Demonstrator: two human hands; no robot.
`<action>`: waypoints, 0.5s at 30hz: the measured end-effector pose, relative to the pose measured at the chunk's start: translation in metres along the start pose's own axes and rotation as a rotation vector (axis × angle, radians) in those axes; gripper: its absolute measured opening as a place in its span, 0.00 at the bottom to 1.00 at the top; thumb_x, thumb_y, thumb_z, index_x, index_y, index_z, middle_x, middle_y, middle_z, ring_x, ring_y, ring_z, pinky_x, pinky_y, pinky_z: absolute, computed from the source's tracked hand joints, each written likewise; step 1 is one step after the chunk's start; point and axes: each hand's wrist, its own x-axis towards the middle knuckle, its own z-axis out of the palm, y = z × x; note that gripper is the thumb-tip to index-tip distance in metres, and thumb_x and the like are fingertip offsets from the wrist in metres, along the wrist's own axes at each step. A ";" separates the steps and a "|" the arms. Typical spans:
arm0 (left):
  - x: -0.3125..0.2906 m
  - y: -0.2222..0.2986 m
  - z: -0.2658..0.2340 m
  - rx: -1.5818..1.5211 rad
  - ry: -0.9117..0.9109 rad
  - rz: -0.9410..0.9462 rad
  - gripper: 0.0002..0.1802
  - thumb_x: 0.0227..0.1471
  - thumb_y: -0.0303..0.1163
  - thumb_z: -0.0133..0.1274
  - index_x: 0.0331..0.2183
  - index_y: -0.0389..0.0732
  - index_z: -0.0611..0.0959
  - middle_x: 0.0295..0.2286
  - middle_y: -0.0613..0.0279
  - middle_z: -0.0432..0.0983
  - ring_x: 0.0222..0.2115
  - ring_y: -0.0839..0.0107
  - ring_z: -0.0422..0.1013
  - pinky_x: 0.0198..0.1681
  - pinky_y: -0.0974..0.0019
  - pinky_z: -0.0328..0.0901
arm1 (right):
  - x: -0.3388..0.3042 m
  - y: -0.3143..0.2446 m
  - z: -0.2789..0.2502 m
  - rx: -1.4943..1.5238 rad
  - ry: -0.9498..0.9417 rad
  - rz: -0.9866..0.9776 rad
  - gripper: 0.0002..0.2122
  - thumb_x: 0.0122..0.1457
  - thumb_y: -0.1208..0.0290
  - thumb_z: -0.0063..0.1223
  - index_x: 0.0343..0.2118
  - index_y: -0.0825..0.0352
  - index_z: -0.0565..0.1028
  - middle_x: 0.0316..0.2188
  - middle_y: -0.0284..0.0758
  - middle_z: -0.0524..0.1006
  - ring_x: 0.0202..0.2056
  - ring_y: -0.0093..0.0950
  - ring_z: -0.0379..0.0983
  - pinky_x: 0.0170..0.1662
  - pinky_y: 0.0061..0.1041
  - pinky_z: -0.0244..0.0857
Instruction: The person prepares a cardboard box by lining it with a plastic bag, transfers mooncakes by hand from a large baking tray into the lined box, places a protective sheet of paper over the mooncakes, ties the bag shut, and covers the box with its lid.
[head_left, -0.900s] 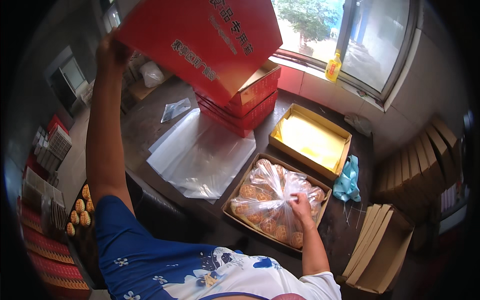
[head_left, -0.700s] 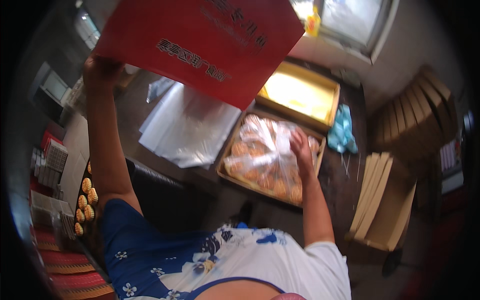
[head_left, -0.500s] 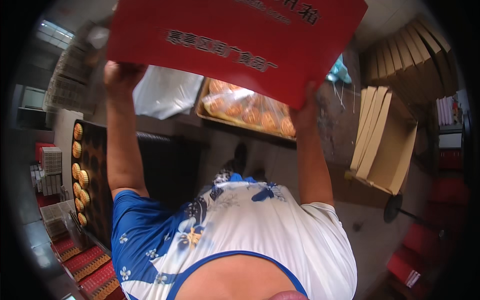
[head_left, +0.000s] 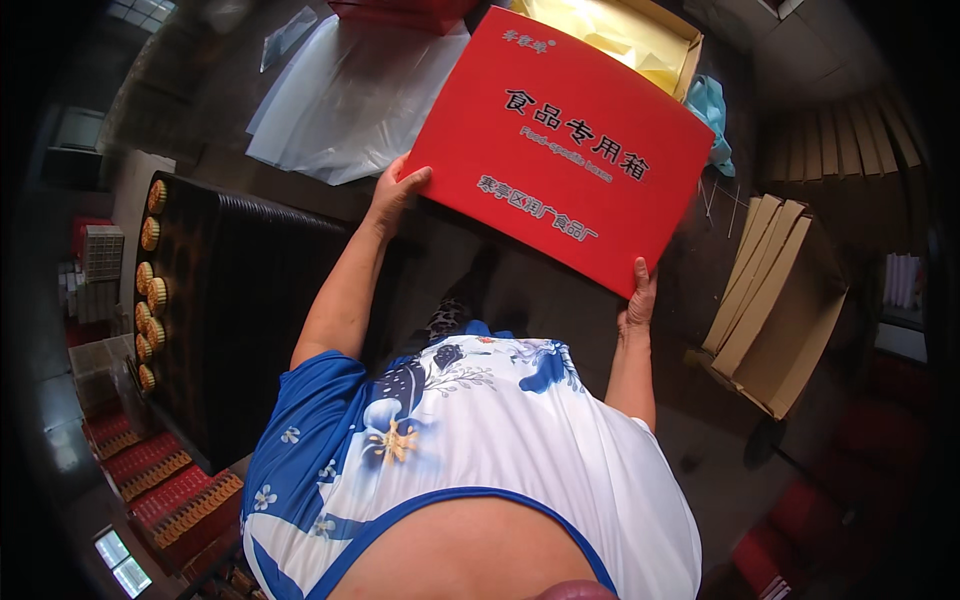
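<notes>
1. Right now both hands hold a flat red box lid [head_left: 560, 150] with printed lettering, tilted out in front of the person's chest, above the near edge of the table.
2. Left hand [head_left: 392, 192]: its fingers are closed over the lid's near-left edge, thumb on the printed face, gripping it.
3. Right hand [head_left: 637, 300]: it clasps the lid's near-right corner, fingers wrapped around the edge from beneath and thumb lying along the side.
4. Beyond the lid, at the far side, an open yellow-lined box [head_left: 625, 35] sits on the dark table [head_left: 200, 60]; the lid covers most of what lies between.
5. Far left of the lid, a sheet of clear plastic [head_left: 340, 95] lies spread on the table.
6. A light blue cloth [head_left: 712, 110] shows just past the lid's far-right corner.
7. To the left, a dark tray [head_left: 250, 320] carries a column of round golden pastries [head_left: 150, 280] along its left edge.
8. To the right, flattened cardboard boxes [head_left: 775, 300] lean together, well apart from the hands.
</notes>
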 end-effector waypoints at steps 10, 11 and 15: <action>0.013 -0.050 -0.024 -0.256 0.062 0.005 0.39 0.51 0.38 0.67 0.60 0.33 0.71 0.52 0.58 0.76 0.53 0.70 0.71 0.60 0.66 0.63 | 0.020 0.001 0.029 -0.152 0.058 -0.003 0.33 0.59 0.56 0.66 0.63 0.68 0.66 0.58 0.36 0.72 0.58 0.31 0.68 0.63 0.32 0.61; 0.014 -0.054 -0.028 -0.255 0.063 -0.009 0.40 0.51 0.39 0.67 0.60 0.33 0.71 0.52 0.58 0.76 0.54 0.69 0.71 0.60 0.65 0.62 | 0.019 0.008 0.027 -0.112 0.065 0.022 0.34 0.58 0.57 0.66 0.63 0.67 0.65 0.58 0.36 0.71 0.58 0.31 0.68 0.63 0.33 0.61; 0.024 -0.028 -0.030 -0.127 0.072 -0.101 0.42 0.48 0.35 0.69 0.61 0.34 0.70 0.52 0.57 0.75 0.53 0.70 0.71 0.59 0.67 0.64 | 0.019 0.015 0.024 -0.059 0.095 0.081 0.34 0.58 0.58 0.67 0.64 0.66 0.65 0.59 0.37 0.71 0.59 0.33 0.68 0.63 0.35 0.62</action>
